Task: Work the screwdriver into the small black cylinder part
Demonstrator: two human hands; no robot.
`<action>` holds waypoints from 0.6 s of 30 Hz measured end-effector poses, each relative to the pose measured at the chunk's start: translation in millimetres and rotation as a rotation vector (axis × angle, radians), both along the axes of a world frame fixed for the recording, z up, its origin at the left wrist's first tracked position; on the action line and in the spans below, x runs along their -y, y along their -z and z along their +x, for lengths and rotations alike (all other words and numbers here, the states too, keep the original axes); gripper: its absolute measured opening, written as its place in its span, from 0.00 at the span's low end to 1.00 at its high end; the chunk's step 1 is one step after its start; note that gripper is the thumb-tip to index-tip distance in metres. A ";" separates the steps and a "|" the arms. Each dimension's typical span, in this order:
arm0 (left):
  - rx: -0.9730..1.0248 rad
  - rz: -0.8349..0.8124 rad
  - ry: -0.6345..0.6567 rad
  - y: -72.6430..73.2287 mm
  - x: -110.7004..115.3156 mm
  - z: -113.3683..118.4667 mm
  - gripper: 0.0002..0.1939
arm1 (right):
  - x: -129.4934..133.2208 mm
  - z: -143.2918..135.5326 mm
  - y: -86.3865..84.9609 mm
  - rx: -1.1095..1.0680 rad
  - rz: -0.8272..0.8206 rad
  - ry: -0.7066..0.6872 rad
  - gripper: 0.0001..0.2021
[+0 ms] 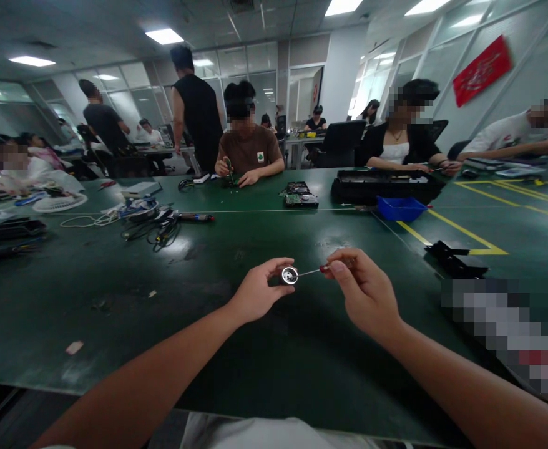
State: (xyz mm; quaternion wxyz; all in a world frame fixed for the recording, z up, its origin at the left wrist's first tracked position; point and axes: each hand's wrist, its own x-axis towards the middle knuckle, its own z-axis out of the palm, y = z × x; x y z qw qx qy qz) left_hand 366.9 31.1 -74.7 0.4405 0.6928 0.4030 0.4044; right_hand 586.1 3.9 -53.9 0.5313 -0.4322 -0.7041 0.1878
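Observation:
My left hand (261, 290) grips a small round part (289, 275) between thumb and fingers, above the green table (199, 349). The part has a bright metal rim and a dark hollow middle, with its open face turned towards me. My right hand (366, 288) is closed round the red handle of a screwdriver (309, 272). Its thin shaft points left, and the tip reaches into the open face of the round part. What the tip touches inside is too small to tell.
Several tangled cables (161, 227) lie at left. Across the table are circuit boards (301, 194), a long black casing (386, 186) and a blue tray (401, 208). A black bracket (456, 259) sits at right. A co-worker in brown (249, 149) works opposite.

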 end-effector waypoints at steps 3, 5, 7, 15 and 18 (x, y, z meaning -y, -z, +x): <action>-0.081 0.072 -0.019 -0.1 -0.2 -1.6 0.23 | -0.4 -1.2 -1.3 0.027 -0.004 0.027 0.08; -0.131 0.142 -0.026 -0.8 0.1 -2.3 0.21 | -0.7 -1.2 -2.5 0.047 -0.003 0.047 0.08; -0.150 0.186 -0.031 -1.6 0.5 -2.8 0.22 | -1.3 -0.7 -3.3 0.059 0.003 0.061 0.08; -0.143 0.208 -0.074 1.4 -1.4 -3.3 0.23 | -3.6 -2.8 -3.6 0.076 -0.030 0.042 0.11; -0.132 0.188 -0.092 4.0 -2.8 -4.3 0.24 | -3.2 -3.6 -6.9 0.136 -0.030 0.106 0.13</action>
